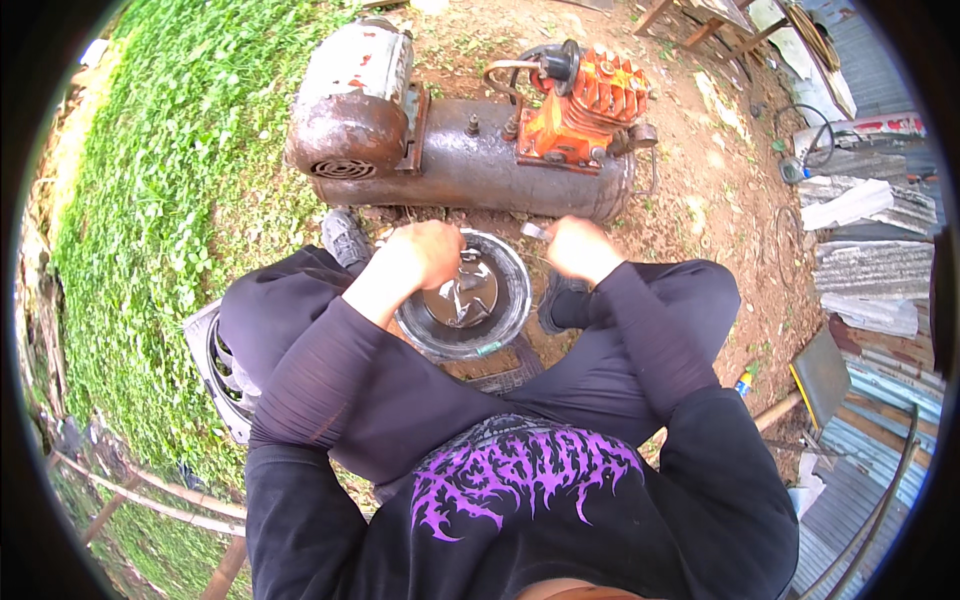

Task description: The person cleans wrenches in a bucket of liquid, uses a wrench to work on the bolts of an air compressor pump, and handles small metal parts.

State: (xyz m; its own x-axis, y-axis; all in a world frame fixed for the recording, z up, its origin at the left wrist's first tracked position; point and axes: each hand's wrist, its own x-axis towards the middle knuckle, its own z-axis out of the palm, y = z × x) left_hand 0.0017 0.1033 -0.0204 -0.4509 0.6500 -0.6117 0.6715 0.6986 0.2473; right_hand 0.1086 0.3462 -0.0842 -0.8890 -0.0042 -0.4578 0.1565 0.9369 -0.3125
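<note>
Over the upper left rim of a round bucket, my left hand is closed in a fist. A small dark bit shows by its fingertips, too small to name. Beyond the bucket's right rim my right hand is closed too, with a small silver-grey piece sticking out from its fingers toward the left. Dark liquid lies in the bucket, which stands between my legs. Shiny shapes show in it, and I cannot tell whether they are parts or reflections.
Just past the bucket lies an air compressor with a rusty brown tank, an orange finned pump head and a motor. Grass grows at the left. Corrugated metal sheets and a black-topped board lie at the right.
</note>
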